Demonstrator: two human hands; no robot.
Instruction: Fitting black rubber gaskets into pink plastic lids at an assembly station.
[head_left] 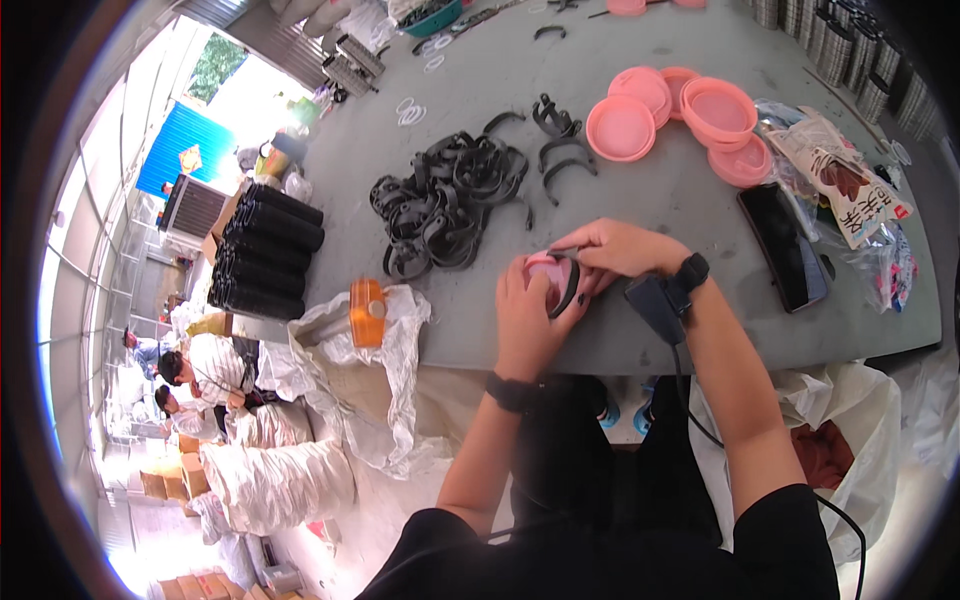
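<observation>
Near the front edge of the grey table (460,325), my left hand (530,312) wraps round a pink plastic cup-like piece (545,268), its open side partly showing. A black curved handle (570,288) lies across its right side. My right hand (622,248) pinches the handle's upper end against the pink rim; its fingertips are partly hidden. Beyond my hands, loose black curved handles (565,165) lie beside a tangled pile of black handles (445,200). Round shallow pink pieces (620,128) are grouped farther back on the right.
A dark phone (782,250) and plastic food packets (845,175) lie at the right. On the left are an orange box-shaped object (367,312), a white sack (400,390) and stacked black cylinders (265,250). Another open sack (860,420) hangs at front right. Other people (215,365) are at far left.
</observation>
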